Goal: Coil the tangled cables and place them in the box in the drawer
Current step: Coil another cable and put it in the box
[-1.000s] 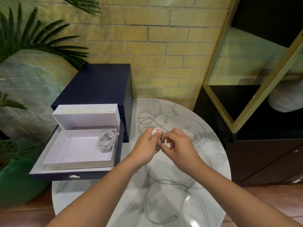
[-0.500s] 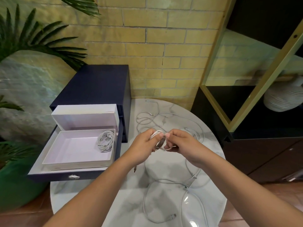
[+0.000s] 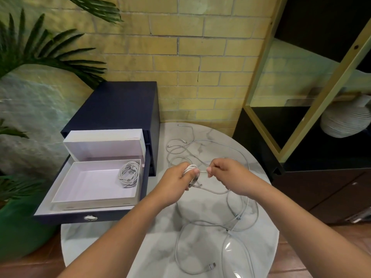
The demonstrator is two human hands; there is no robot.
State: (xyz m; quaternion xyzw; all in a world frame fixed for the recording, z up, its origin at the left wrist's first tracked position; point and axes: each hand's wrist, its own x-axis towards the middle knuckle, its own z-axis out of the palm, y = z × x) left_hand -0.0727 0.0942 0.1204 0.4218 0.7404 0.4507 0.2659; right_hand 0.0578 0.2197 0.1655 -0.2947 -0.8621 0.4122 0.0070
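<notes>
A round marble table [image 3: 104,243] stands against a yellow brick wall [image 3: 200,57]; over its middle the two hands meet, close together but not touching. The left hand [image 3: 174,185] grips a small coil [image 3: 189,169] of white cable, fingers curled round the loops and the thumb pressed on top; the right hand [image 3: 228,175] pinches a short taut strand [image 3: 203,171] that runs out of that coil, held between thumb and forefinger. A slack loop [image 3: 214,191] sags from under the left hand across to beneath the right hand; from there the cable trails down onto the tabletop.

More loose cables [image 3: 202,145] lie in tangled curves on the far part of the table, behind the hands; another long run loops round the near part, ending in a connector [image 3: 211,265] near the front edge.

To the left, a navy cabinet [image 3: 120,105] stands on the table with its drawer [image 3: 66,216] pulled out; inside the drawer sits an open white box [image 3: 94,198], its lid [image 3: 104,145] propped upright behind it. One coiled cable [image 3: 129,173] already lies in the box, at its far right corner.

Palm fronds [image 3: 40,51] hang over the left side; a dark shelf unit [image 3: 301,97] with gold framing stands on the right, holding a ribbed pale vase [image 3: 345,121].
</notes>
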